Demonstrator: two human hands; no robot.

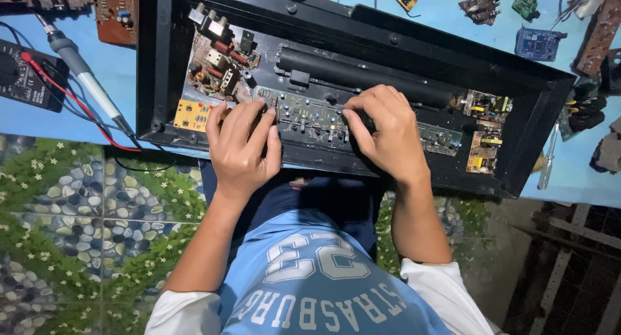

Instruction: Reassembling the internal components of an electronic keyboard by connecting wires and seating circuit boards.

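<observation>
Hands on long green circuit board point(309, 117) inside open black casing point(517, 150) on blue bench: L hand point(242, 150) fingers flat, R hand point(381, 133) curled, pinching board edge. Best w/ even pressure, clear of components.

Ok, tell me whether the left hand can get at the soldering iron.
Probably yes: the soldering iron lies uncovered on the blue table, left of the left hand, outside the black case.

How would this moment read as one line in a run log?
left hand: on long circuit board | right hand: fingertips on same board | board: inside open black casing | soldering iron: lying left, untouched
</observation>
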